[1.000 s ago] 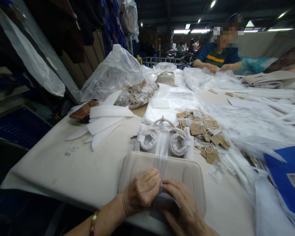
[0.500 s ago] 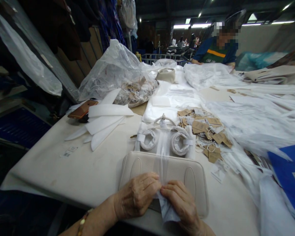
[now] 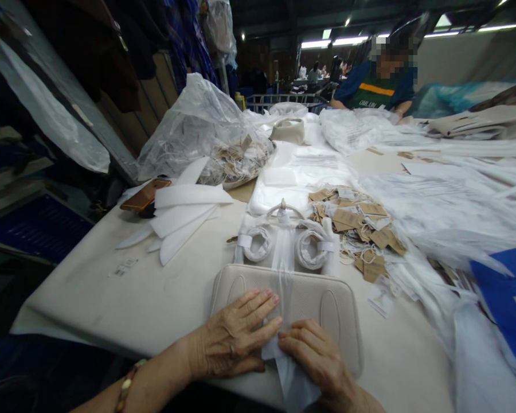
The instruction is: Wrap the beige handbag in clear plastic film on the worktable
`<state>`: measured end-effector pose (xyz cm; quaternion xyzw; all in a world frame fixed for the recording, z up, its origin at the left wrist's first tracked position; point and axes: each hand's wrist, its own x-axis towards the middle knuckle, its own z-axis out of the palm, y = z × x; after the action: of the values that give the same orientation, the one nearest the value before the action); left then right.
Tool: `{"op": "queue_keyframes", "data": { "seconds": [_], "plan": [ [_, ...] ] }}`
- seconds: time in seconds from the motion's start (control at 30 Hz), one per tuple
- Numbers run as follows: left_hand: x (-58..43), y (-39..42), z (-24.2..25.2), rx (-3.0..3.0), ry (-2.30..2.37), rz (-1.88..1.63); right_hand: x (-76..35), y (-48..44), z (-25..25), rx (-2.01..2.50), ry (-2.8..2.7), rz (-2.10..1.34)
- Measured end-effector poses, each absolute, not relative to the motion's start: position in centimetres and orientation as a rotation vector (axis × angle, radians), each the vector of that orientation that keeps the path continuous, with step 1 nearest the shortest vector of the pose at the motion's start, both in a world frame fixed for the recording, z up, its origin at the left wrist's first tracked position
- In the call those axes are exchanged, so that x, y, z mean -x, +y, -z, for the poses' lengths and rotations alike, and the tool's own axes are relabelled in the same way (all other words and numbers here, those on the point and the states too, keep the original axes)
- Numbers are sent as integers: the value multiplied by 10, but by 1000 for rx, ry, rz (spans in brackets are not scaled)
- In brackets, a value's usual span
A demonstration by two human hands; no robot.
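A cream handbag (image 3: pixel 327 298) lies flat on the table right in front of me, its wrapped handles (image 3: pixel 312 249) pointing away. My left hand (image 3: pixel 236 338) rests on the bag's near edge with its fingers stretched out, pressing a thin white sheet (image 3: pixel 290 373). My right hand (image 3: pixel 313 353) sits beside it, fingers curled and pinching the same sheet, which hangs over the bag's near edge. A strip of clear wrapping (image 3: pixel 284 258) runs up the middle of the bag.
Brown paper tags (image 3: pixel 361 223) are heaped right of the bag. White foam strips (image 3: pixel 184 209) and a phone (image 3: pixel 145 195) lie at the left, a plastic bag of tags (image 3: pixel 215 143) behind. A blue box (image 3: pixel 507 298) sits at right. Another person (image 3: pixel 378 86) works at the far end.
My left fingers have opened from a pinch and now lie flat on the sheet. The white sheet has come further out from between my hands and hangs lower.
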<state>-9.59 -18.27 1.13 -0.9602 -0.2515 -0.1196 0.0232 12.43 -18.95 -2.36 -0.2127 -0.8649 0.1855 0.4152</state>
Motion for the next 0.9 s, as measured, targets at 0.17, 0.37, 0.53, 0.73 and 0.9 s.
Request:
{"op": "queue_keyframes", "data": {
  "seconds": [0.17,0.37,0.53,0.73,0.9],
  "plan": [
    [98,-177,-5,2979,-739,471,-139,-203,28,578,-2242,-237],
    [95,-166,-7,3032,-707,457,-123,-231,10,521,-2317,139],
    [95,-163,-4,3033,-720,458,-96,-236,11,443,-2287,146],
    [95,-161,0,3040,-738,453,-82,-240,9,396,-2330,57],
    [93,-163,-2,3056,-792,435,-86,-244,0,416,-2449,-2]
  ]
}}
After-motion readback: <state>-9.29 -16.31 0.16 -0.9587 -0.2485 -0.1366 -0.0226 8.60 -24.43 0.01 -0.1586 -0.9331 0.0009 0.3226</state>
